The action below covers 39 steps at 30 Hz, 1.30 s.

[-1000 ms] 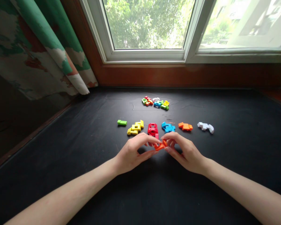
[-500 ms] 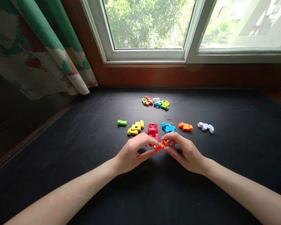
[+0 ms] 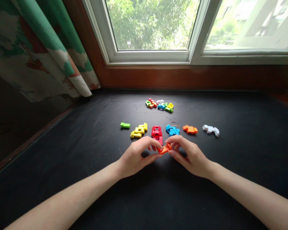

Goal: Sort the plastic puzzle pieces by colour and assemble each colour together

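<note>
1. Head view, item held: small orange plastic pieces (image 3: 166,149), seemingly two linked or being fitted, slightly tilted, at the near end of the red linked pieces (image 3: 156,131). Whether orange and red touch cannot be told.
2. Head view, left hand (image 3: 136,155): grip closed in a pinch, thumb below and forefinger above, on the left end of the orange pieces.
3. Head view, right hand (image 3: 192,156): grip likewise closed, thumb and fingertips clamped on their right end.
4. Head view, row on the black bench (image 3: 144,204), left to right: green piece (image 3: 125,125); yellow cluster (image 3: 139,130); the red pieces, partly behind the left fingers; blue cluster (image 3: 174,130), just beyond the right fingers; orange cluster (image 3: 190,129); white pieces (image 3: 210,129), the end one curved.
5. Head view, farther back toward the window: mixed-colour pile (image 3: 161,107) of like pieces, red, green, orange, white, blue and yellow.
6. Head view, step in hand, by judgement: two-handed adjustment of the orange pieces, one end per hand. How firmly they are joined cannot be told.
7. Head view, demand on the next move, by judgement: steady opposed pinches, ends kept in line, light pressure, knuckles clear of the red and blue pieces.
</note>
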Available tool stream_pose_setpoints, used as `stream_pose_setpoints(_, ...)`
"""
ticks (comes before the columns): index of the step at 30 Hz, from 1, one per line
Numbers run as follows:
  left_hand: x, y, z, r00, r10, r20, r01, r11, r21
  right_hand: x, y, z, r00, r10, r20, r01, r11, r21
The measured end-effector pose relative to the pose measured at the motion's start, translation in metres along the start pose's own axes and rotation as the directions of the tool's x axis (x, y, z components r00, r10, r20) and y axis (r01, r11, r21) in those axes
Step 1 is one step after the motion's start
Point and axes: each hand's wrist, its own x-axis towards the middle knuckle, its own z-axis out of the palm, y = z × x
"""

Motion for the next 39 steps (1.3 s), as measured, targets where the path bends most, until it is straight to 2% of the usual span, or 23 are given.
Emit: stream_pose_setpoints(39, -0.0007, 0.0002, -0.001, 1.0, -0.014, 0.025, 0.014, 1.0, -0.009, 0.0009, -0.0018, -0.0005, 1.0, 0.002, 0.005, -0.002, 1.0, 0.001)
